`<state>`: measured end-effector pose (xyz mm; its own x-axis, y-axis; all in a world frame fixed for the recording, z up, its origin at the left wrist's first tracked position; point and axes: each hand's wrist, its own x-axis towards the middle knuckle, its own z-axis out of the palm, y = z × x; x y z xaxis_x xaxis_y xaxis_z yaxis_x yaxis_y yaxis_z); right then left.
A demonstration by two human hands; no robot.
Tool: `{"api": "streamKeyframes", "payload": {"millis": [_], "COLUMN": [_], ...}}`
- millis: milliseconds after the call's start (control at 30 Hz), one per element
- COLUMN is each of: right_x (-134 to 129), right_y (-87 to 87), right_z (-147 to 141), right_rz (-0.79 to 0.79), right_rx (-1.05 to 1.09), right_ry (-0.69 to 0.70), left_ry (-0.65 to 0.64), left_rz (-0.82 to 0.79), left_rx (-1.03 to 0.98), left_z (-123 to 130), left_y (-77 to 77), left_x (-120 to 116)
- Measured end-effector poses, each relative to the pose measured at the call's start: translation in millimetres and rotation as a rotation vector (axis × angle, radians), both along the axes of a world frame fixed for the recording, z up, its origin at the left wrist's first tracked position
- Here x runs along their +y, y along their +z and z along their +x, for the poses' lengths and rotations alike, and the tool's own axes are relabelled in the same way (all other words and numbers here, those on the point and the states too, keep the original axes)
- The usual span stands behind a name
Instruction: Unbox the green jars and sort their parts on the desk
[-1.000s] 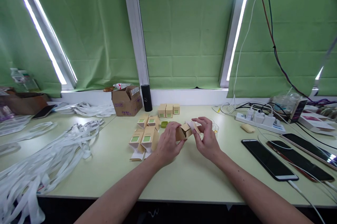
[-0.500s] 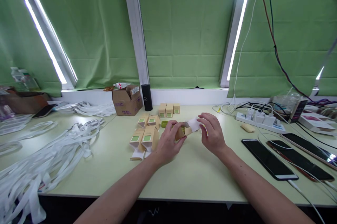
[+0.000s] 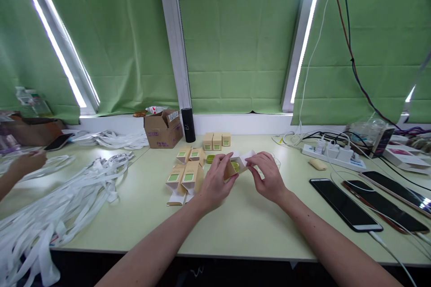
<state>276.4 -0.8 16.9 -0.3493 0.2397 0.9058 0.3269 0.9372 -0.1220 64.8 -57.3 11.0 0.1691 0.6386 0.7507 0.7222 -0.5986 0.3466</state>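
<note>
gripping a small open carton [image 3: 229,171] over the tabletop [image 3: 235,233] in a half-closed left hand [image 3: 213,186], pinching its white flap [image 3: 248,157] in a nearly closed right hand [image 3: 268,179], beside four labeled cartons [image 3: 192,177], in front of three more cartons [image 3: 217,140] and, farther back, a cardboard box [image 3: 162,134] and a black cylinder [image 3: 188,125].

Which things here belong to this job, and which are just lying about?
Likely job: open carton in left hand and right hand, green-labelled cartons, green container.
Likely lying about: white straps, smartphones, power strip, black cylinder, cardboard box.
</note>
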Motion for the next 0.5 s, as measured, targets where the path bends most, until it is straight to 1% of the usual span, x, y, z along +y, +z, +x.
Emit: {"api": "streamKeyframes", "payload": {"millis": [100, 233, 367, 433, 500], "right_x": [-2.7, -2.9, -2.4, -3.3, -5.0], "right_y": [1.2, -1.2, -5.3, -6.4, -6.8], "right_z": [-0.6, -2.4, -3.8, -4.3, -5.0], "right_rz": [-0.018, -0.035, -0.041, -0.069, -0.138], "right_rx": [0.032, -0.052, -0.125, -0.142, -0.125], "right_ry": [0.011, 0.019, -0.032, -0.049, -0.039], "left_ry": [-0.004, -0.004, -0.002, 0.006, 0.031], "left_rz": [0.003, 0.000, 0.001, 0.000, 0.015], "left_rx": [-0.022, -0.037, -0.016, 0.018, 0.062], "left_z": [-0.5, -1.8, -3.0, -3.5, -3.7], "left_y": [-1.6, -2.5, -2.7, -3.2, -4.0], "left_x": [2.0, 3.1, 2.7, 2.7, 3.0]}}
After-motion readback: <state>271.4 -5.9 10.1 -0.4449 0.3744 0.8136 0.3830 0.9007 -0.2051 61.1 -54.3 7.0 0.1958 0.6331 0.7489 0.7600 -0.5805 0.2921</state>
